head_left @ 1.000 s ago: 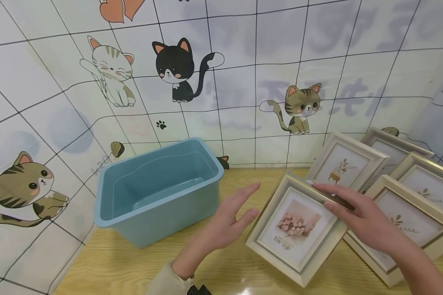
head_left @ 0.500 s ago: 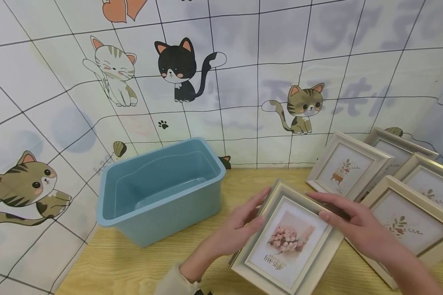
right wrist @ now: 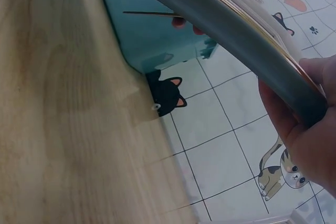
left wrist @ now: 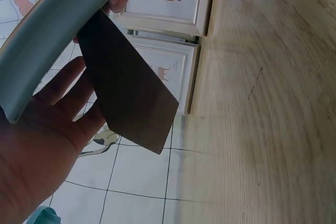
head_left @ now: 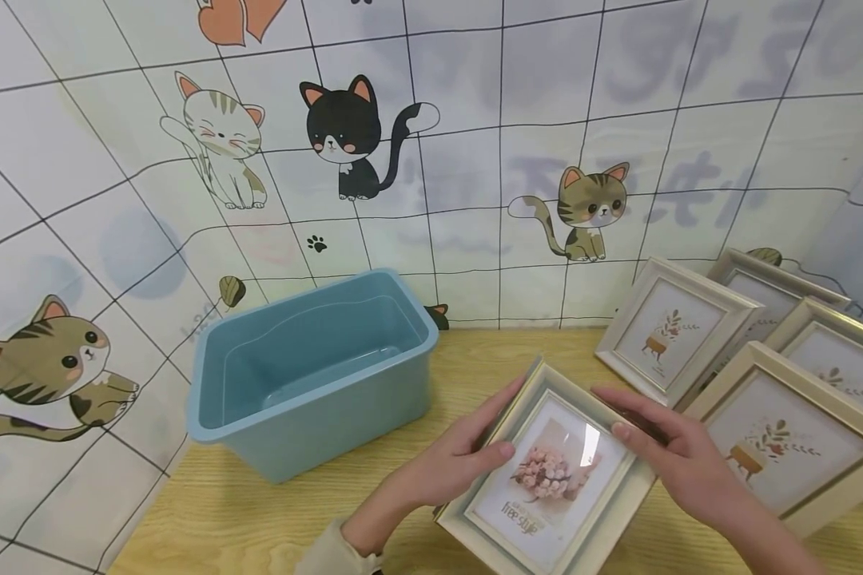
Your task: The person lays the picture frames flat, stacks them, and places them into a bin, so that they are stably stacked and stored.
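Both hands hold a cream picture frame (head_left: 555,479) with a pink flower print, tilted over the front of the table. My left hand (head_left: 449,467) grips its left edge, thumb at the front and fingers behind. At the upper right edge, my right hand (head_left: 697,471) grips it with the thumb on the front rim. In the left wrist view, a dark stand leg (left wrist: 131,90) sticks out from the frame's back, close to the left fingers. The right wrist view shows the frame's grey-green side (right wrist: 252,59) between the right thumb and fingers.
A blue plastic bin (head_left: 316,399) stands at the back left of the wooden table (head_left: 208,519), with nothing seen inside. Several picture frames stand at the right, the nearest frame (head_left: 798,431) beside the right hand and another frame (head_left: 679,331) behind. A cat-print wall covering (head_left: 460,184) closes the back.
My left hand has come from apart to grip the picture frame's left edge. The frame has moved left and toward me, with my right hand still on it.
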